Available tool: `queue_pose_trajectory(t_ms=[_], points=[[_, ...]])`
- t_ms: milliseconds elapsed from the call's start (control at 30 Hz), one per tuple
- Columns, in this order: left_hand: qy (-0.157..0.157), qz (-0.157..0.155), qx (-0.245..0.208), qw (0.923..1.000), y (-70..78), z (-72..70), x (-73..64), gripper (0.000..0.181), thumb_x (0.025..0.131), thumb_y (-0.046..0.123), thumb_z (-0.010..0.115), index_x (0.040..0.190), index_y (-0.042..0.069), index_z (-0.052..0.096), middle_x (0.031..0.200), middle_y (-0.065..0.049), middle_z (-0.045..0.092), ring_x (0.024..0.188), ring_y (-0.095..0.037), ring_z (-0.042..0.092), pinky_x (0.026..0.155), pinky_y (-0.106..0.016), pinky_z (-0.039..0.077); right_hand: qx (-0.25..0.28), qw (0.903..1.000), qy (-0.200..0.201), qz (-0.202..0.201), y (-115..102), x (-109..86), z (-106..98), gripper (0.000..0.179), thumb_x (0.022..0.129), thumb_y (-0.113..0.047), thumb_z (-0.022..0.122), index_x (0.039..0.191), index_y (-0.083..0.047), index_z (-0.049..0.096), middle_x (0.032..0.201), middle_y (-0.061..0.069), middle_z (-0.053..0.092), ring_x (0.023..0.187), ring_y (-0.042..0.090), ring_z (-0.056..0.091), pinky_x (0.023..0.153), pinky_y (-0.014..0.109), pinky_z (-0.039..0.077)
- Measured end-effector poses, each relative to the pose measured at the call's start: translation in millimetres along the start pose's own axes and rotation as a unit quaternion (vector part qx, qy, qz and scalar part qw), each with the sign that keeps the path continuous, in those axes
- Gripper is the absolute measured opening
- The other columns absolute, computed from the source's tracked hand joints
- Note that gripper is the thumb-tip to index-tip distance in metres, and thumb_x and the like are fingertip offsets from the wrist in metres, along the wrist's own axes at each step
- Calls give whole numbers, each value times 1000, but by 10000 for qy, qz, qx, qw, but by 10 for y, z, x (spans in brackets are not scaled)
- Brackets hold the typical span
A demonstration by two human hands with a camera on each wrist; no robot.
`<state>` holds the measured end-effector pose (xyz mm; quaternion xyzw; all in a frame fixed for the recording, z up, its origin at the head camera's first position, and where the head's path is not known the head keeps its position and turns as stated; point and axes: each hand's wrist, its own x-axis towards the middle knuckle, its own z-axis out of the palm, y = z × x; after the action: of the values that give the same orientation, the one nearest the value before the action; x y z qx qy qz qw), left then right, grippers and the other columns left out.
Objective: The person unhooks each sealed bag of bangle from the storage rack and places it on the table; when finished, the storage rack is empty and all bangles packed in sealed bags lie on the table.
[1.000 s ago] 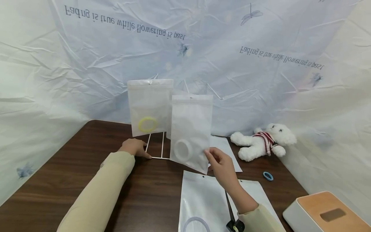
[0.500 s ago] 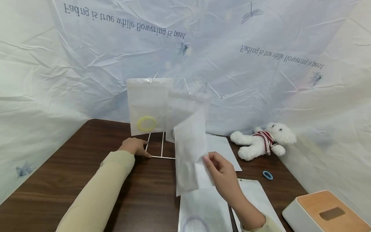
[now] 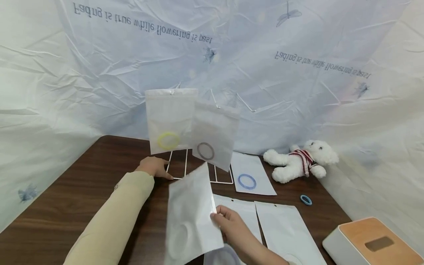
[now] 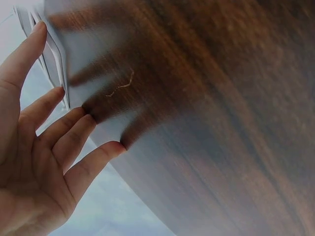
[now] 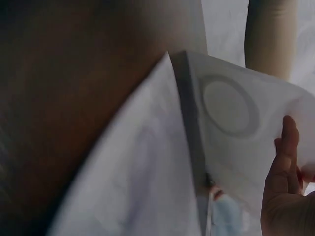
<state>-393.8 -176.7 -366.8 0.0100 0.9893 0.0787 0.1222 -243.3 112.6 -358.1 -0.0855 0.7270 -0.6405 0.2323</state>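
Observation:
In the head view my right hand (image 3: 236, 230) pinches the right edge of a white translucent zip bag (image 3: 190, 217), tilted above the table's front. A pale ring shows through this bag; the right wrist view shows the ring (image 5: 229, 105) too. My left hand (image 3: 153, 167) rests at the left of the white wire rack's base (image 3: 185, 165), fingers spread. The left wrist view shows its fingertips on the table and the thumb at the wire. Two bags hang on the rack: one with a yellow ring (image 3: 168, 141), one with a dark ring (image 3: 205, 151).
Right of the rack lies a bag with a blue ring (image 3: 247, 182). More white bags (image 3: 286, 228) lie in front, partly covered by my right arm. A small blue ring (image 3: 306, 200), a white plush bear (image 3: 301, 162) and a white box with a tan lid (image 3: 377, 243) are at right.
My right hand has drawn the bag with the pale ring from the middle hook, down and toward me. The dark-ring bag behind it now shows. The left hand has stayed put.

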Motion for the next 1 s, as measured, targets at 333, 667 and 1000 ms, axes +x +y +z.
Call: queue_pose_trajectory(t_ms=[333,667,1000], points=[[-6,-49,13,10000,-12,9,59,81,86,59,69,151,17,46,132,-19,60,92,-31,64,59,-35,47,-1073,9899,-462,804,225,-14,64,19,97,-17,56,80,-10,55,70,1,67,56,8,61,53,21,51],[-40,-38,-16,10000,-24,20,43,81,85,59,69,151,18,46,133,-19,60,84,-27,62,56,-33,43,-1895,9734,-1120,629,259,-2,-57,32,98,-20,63,71,-4,62,62,4,66,50,6,59,47,18,44],[3,12,-42,10000,-50,37,70,83,84,60,70,151,17,46,139,-21,55,103,-36,62,63,-36,48,-2268,9628,-1242,787,258,65,-211,31,97,-20,64,70,-5,61,66,3,67,53,7,64,49,18,43]])
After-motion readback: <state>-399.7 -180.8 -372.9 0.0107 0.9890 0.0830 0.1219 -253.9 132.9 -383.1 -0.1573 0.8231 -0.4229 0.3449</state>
